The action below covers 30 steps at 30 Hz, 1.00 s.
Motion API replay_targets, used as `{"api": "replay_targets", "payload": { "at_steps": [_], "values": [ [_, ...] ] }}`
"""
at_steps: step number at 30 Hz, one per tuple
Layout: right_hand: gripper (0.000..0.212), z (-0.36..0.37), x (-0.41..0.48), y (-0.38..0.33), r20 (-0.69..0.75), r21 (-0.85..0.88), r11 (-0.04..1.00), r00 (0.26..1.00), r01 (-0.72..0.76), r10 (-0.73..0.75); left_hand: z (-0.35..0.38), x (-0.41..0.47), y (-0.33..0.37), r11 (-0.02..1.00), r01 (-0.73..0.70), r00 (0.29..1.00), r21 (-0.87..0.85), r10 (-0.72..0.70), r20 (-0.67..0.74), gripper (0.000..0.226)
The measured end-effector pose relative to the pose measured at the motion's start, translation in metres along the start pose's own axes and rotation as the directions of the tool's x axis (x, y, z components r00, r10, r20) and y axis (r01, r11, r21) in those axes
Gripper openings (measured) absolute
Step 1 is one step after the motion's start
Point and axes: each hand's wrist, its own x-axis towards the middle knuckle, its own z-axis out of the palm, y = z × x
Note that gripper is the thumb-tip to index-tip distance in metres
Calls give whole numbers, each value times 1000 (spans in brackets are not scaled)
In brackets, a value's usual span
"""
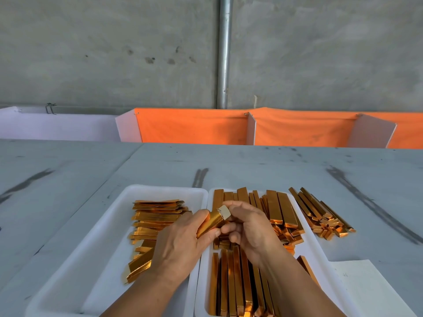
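Both hands meet over the seam between two white trays. The left hand [180, 239] is wrapped round a gold box [211, 221], holding it slanted above the trays, while the right hand [246, 225] pinches its pale end flap [225, 212]. In the left tray [109, 225] lies a stack of flat gold blanks [155, 216]. The right tray [307, 234] holds folded boxes [281, 209], and more boxes [320, 211] sit on the grey table [229, 161] just beside it.
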Motion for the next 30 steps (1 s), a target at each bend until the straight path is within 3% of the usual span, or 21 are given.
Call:
{"api": "replay_targets", "payload": {
  "at_steps": [5, 17, 30],
  "values": [
    [18, -1, 3, 0, 52, 63, 998, 998, -23, 20, 1, 0, -1, 1000, -7, 1000, -7, 7, -4, 56],
    [2, 1, 5, 2, 37, -30, 999, 999, 16, -15, 3, 0, -1, 1000, -4, 1000, -8, 4, -3, 47],
    [5, 0, 4, 3, 21, -79, 994, 997, 80, -78, 1, 0, 0, 1000, -21, 1000, -9, 21, -2, 50]
  ]
}}
